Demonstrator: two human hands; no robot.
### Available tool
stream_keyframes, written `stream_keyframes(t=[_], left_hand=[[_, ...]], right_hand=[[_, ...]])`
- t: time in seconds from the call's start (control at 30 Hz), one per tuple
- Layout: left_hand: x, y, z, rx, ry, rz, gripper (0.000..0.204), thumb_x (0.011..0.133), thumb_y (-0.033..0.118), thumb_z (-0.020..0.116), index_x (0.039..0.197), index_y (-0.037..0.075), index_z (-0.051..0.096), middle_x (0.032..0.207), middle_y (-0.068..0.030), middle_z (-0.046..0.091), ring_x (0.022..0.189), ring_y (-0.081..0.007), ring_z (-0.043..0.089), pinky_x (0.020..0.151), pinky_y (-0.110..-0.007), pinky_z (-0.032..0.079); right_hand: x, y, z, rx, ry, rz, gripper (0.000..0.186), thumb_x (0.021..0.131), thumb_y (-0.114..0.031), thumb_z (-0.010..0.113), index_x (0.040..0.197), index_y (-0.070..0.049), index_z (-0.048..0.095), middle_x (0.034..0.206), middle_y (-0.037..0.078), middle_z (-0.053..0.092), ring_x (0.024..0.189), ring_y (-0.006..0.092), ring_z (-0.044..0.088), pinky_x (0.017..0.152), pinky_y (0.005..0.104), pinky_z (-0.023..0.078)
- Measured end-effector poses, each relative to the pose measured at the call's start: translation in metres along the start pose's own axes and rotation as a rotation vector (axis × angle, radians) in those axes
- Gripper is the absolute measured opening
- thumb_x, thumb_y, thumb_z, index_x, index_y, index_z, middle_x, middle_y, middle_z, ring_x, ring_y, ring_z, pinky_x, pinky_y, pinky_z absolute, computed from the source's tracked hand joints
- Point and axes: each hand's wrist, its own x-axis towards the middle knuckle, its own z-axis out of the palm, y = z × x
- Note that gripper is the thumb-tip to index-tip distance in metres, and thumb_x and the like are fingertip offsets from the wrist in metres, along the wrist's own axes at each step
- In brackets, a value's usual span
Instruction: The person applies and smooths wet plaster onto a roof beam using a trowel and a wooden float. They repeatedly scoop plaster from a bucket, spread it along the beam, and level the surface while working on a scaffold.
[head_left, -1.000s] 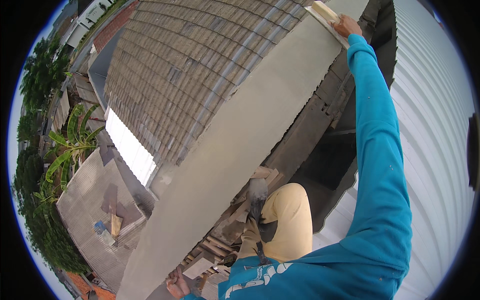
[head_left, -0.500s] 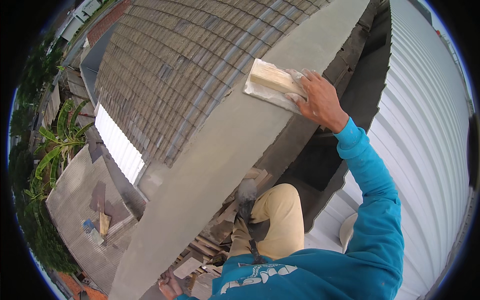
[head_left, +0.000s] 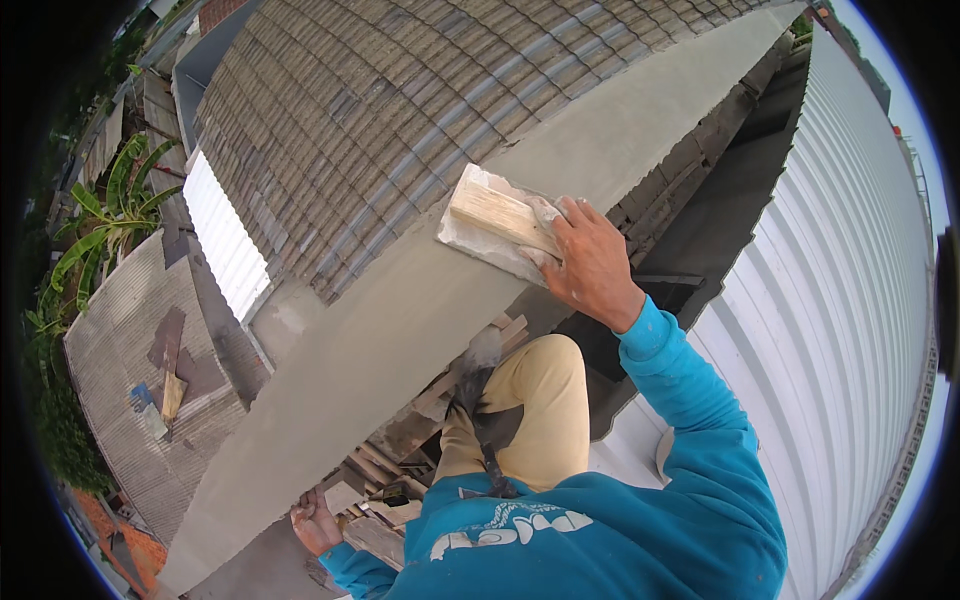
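A plastering float (head_left: 505, 212), with a pale wooden grip on a flat plate smeared with plaster, lies on the smooth grey top of the wall (head_left: 330, 370). My right hand (head_left: 592, 262), dusted with plaster, is closed round the near end of its grip. The plate reaches across the plastered band toward the tiles. Lower down, my left hand (head_left: 317, 522) has its fingers bent over the near edge of the same wall; part of the fingers is hard to make out.
A tiled roof (head_left: 380, 130) borders the wall's far side. On the right runs a white corrugated metal roof (head_left: 830, 300), with a dark gap (head_left: 690, 270) between it and the wall. Wooden boards (head_left: 385, 465) lie below by my legs. A lower roof (head_left: 130, 360) is at left.
My right hand has drawn the float down and left along the wall top, toward me. The whole view has shifted somewhat; my left hand stays at the wall's edge.
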Motion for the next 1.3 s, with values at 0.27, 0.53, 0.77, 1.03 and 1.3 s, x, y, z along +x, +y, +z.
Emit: stream_keyframes(t=[0.27, 0.53, 0.77, 1.03, 1.3], left_hand=[[0.006, -0.008, 0.001, -0.123, -0.144, -0.002, 0.028, 0.067, -0.004, 0.051, 0.093, -0.010, 0.047, 0.125, -0.0307, 0.045, 0.128, -0.0476, 0.040, 0.114, -0.060, 0.031], [-0.001, -0.011, -0.011, -0.220, -0.093, 0.029, 0.030, 0.065, -0.008, 0.050, 0.092, -0.016, 0.040, 0.127, -0.0388, 0.036, 0.134, -0.0530, 0.029, 0.116, -0.063, 0.026], [0.002, -0.012, -0.005, -0.228, -0.215, -0.028, 0.051, 0.068, -0.002, 0.052, 0.115, -0.019, 0.042, 0.130, -0.0286, 0.042, 0.133, -0.0458, 0.035, 0.116, -0.060, 0.028], [0.005, -0.015, -0.013, -0.265, -0.227, -0.003, 0.056, 0.070, -0.001, 0.054, 0.120, -0.021, 0.039, 0.132, -0.0295, 0.041, 0.133, -0.0482, 0.034, 0.116, -0.060, 0.028], [0.005, -0.016, -0.015, -0.287, -0.240, -0.008, 0.057, 0.074, -0.003, 0.053, 0.126, -0.020, 0.038, 0.135, -0.0316, 0.040, 0.133, -0.0494, 0.034, 0.115, -0.059, 0.029]], right_hand=[[0.071, 0.152, -0.011, -0.217, 0.251, 0.420, 0.047, 0.083, -0.034, 0.067, 0.111, 0.004, 0.061, 0.106, 0.021, 0.062, 0.094, 0.0371, 0.061, 0.079, 0.0445, 0.051], [-0.023, -0.075, 0.022, -0.024, 0.124, -0.049, 0.047, 0.078, -0.029, 0.072, 0.108, 0.005, 0.060, 0.102, 0.022, 0.060, 0.097, 0.0381, 0.060, 0.084, 0.0443, 0.050], [0.036, 0.105, 0.002, -0.192, 0.284, 0.393, 0.048, 0.082, -0.037, 0.068, 0.106, 0.004, 0.062, 0.095, 0.021, 0.062, 0.089, 0.0386, 0.062, 0.077, 0.0467, 0.051], [-0.041, -0.231, 0.035, 0.215, -0.163, -0.222, 0.047, 0.075, -0.024, 0.073, 0.108, 0.007, 0.058, 0.115, 0.027, 0.059, 0.107, 0.0404, 0.058, 0.089, 0.0448, 0.050], [0.004, -0.014, 0.016, -0.129, 0.205, 0.267, 0.046, 0.082, -0.035, 0.069, 0.105, 0.004, 0.061, 0.095, 0.021, 0.063, 0.087, 0.0396, 0.063, 0.075, 0.0476, 0.051]])
